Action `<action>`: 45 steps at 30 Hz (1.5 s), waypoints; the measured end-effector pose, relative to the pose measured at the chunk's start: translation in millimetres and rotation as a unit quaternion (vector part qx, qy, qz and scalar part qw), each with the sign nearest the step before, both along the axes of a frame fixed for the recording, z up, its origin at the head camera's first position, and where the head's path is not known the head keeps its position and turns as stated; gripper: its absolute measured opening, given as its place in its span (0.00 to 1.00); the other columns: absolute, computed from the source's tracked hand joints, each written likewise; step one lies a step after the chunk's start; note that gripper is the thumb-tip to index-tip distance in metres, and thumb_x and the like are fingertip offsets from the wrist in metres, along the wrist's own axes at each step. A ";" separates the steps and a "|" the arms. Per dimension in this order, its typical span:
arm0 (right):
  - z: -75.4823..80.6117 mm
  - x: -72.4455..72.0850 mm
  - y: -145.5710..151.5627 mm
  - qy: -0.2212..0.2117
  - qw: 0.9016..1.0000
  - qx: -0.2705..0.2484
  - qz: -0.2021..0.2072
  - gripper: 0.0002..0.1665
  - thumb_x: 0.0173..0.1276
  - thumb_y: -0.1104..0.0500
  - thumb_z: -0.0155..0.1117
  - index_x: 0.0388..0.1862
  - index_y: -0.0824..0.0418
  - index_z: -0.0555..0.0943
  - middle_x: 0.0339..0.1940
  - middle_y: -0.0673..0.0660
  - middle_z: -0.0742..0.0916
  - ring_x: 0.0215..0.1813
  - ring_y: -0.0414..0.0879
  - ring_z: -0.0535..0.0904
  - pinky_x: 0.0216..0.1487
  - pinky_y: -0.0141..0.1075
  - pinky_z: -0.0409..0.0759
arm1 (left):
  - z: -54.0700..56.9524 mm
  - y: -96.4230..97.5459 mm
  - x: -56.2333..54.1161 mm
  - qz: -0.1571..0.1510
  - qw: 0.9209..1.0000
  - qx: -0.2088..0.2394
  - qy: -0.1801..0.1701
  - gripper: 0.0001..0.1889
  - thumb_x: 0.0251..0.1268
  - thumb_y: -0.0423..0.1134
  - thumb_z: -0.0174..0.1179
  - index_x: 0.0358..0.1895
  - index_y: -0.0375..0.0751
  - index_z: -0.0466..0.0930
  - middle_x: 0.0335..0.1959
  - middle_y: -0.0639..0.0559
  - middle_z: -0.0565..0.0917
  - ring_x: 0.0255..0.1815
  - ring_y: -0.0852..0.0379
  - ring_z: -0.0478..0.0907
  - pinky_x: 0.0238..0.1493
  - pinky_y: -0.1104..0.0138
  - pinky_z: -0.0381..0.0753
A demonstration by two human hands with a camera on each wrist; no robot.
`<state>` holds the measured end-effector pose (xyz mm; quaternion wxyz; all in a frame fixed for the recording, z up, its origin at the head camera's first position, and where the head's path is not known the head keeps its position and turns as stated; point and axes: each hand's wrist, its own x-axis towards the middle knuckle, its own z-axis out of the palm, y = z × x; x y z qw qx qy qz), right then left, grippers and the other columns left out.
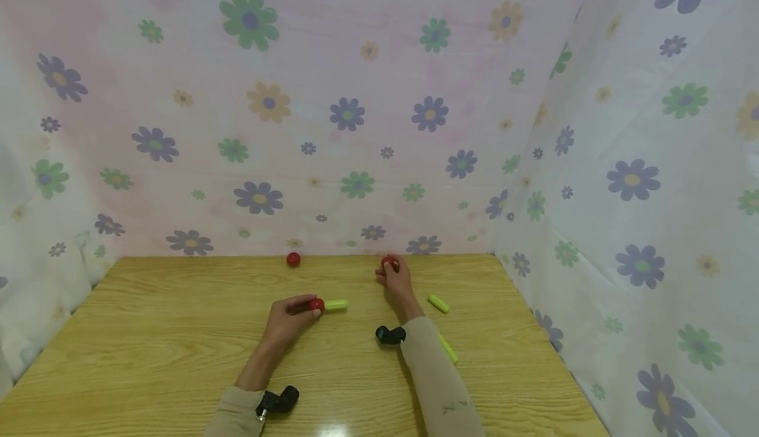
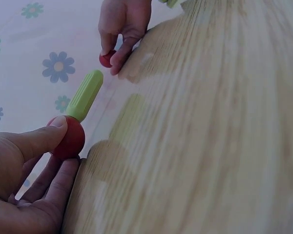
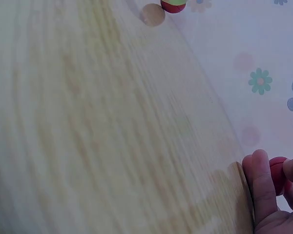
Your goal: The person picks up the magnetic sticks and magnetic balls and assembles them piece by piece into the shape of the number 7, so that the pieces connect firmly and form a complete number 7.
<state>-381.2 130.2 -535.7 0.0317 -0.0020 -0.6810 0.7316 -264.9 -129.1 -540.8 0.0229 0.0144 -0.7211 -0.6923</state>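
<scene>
Presumably light, slick red balls (image 2: 74, 138) want mid-side pinches: left hand (image 1: 284, 323) grips one against a green stick (image 1: 337, 304), right hand (image 1: 399, 281) another beyond it.

The balls (image 1: 317, 304) are red, the sticks (image 1: 337, 304) lime-green, the table (image 1: 148, 338) yellow-brown wood-grained, and the pale backdrop (image 1: 320, 48) flowered.

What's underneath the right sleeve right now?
In the head view, a green stick shows along the edge of the right sleeve, apparently partly covered by it. The hidden part, and anything else on the table under the sleeve, can't be seen.
</scene>
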 end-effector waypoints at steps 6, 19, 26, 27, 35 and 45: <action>6.7 2.8 -1.1 -0.047 0.999 -0.020 0.002 0.25 0.84 0.64 0.47 0.74 0.70 0.64 0.58 0.73 0.77 0.47 0.49 0.85 0.45 0.34 0.87 | 1.4 0.2 0.0 0.006 1.000 -0.004 -0.002 0.21 0.61 0.29 0.72 0.58 0.32 0.84 0.55 0.36 0.85 0.55 0.48 0.82 0.45 0.74 0.82; 16.9 16.1 7.7 -0.128 0.990 -0.048 0.035 0.24 0.82 0.63 0.51 0.73 0.70 0.68 0.53 0.67 0.83 0.42 0.44 0.84 0.42 0.30 0.86 | 2.6 0.8 1.9 0.003 1.000 -0.007 -0.006 0.22 0.61 0.30 0.72 0.59 0.32 0.83 0.55 0.37 0.85 0.56 0.46 0.82 0.45 0.74 0.81; 17.5 21.5 8.8 -0.115 0.988 -0.049 0.087 0.27 0.80 0.67 0.54 0.74 0.74 0.67 0.63 0.73 0.78 0.47 0.44 0.85 0.49 0.29 0.85 | 2.2 0.9 2.3 0.005 1.000 -0.007 -0.011 0.21 0.62 0.30 0.71 0.59 0.32 0.83 0.55 0.37 0.85 0.56 0.45 0.82 0.45 0.74 0.81; 17.6 22.8 8.4 -0.112 0.988 -0.050 0.094 0.27 0.79 0.67 0.54 0.74 0.74 0.66 0.64 0.74 0.77 0.47 0.44 0.85 0.51 0.30 0.85 | 2.1 0.9 2.3 0.004 1.000 -0.008 -0.010 0.21 0.62 0.29 0.71 0.60 0.32 0.83 0.55 0.37 0.85 0.56 0.45 0.82 0.45 0.74 0.81; 15.9 32.8 5.2 -0.118 0.984 -0.041 0.125 0.27 0.78 0.67 0.57 0.73 0.74 0.68 0.66 0.73 0.77 0.50 0.43 0.85 0.55 0.32 0.84 | 1.5 1.3 3.4 0.008 1.000 -0.006 -0.014 0.22 0.61 0.29 0.71 0.59 0.31 0.83 0.54 0.36 0.85 0.54 0.48 0.82 0.44 0.74 0.82; 15.7 44.0 3.0 -0.104 0.981 -0.026 0.161 0.29 0.78 0.70 0.56 0.74 0.73 0.66 0.68 0.73 0.75 0.52 0.45 0.85 0.53 0.31 0.85 | 1.7 2.2 4.1 0.002 1.000 -0.008 -0.004 0.23 0.63 0.31 0.71 0.61 0.30 0.82 0.57 0.33 0.84 0.58 0.43 0.81 0.44 0.74 0.81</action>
